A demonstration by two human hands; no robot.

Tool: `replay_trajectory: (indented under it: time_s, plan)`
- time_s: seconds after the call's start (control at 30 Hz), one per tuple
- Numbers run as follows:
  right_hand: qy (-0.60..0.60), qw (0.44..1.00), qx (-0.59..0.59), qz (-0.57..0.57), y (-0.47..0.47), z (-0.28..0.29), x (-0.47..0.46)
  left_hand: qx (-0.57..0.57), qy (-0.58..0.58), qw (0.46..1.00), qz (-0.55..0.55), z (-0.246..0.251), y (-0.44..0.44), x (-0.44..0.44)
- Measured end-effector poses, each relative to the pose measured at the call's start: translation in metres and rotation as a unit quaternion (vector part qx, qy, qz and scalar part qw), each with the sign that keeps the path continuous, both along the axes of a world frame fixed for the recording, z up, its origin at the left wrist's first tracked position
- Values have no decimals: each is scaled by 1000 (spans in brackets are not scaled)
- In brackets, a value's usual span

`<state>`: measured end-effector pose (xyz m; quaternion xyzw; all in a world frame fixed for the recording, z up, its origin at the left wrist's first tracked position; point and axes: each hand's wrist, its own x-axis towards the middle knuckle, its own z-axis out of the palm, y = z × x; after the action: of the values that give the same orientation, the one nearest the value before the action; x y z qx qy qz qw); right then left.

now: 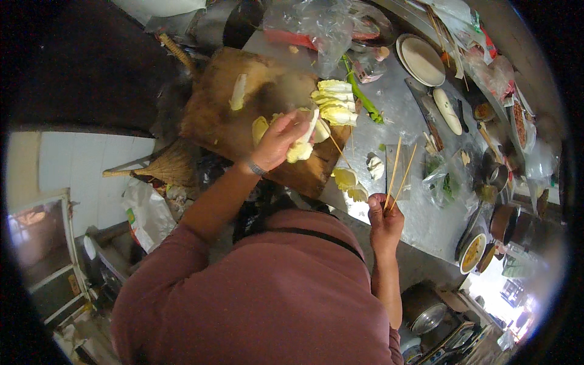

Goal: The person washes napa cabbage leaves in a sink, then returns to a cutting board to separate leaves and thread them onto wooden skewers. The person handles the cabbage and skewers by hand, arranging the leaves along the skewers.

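Note:
Over a worn wooden chopping board [210, 107], my left hand [278, 139] grips pale yellow napa cabbage leaf pieces [299, 151]. My right hand [385, 223], by the near edge of the metal worktop, holds two thin bamboo skewers [394, 171] that point up and away. Close to its fingertips lie cabbage pieces [347, 181], and a thin stick [340, 150] runs up from them towards the board. Cut cabbage pieces [336, 102] sit in a neat row at the board's right side. One loose strip of cabbage [238, 92] rests on the far left of the board.
On the metal worktop [365, 132] are a green stalk [362, 98], a cleaver [422, 107], a peeled white radish-like vegetable [447, 112], stacked plates [422, 59] and a plastic bag of greens [449, 182]. A bowl of food [473, 253] stands at the right. A straw broom [169, 166] leans below left.

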<state>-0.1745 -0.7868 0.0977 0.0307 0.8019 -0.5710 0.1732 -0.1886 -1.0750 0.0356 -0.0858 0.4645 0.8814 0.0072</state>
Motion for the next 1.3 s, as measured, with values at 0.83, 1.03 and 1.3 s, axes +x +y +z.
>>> replay_trajectory:
  time_s: [0.83,1.03,1.3]
  plan:
    - [39,999,2,-2,-2,9,2,6,26,999,31,30,12,-13]
    - [57,998,14,6,-1,11,1,-53,26,998,31,32,9,-14]
    - [34,998,51,10,-4,18,3,-131,52,989,55,39,25,-11]
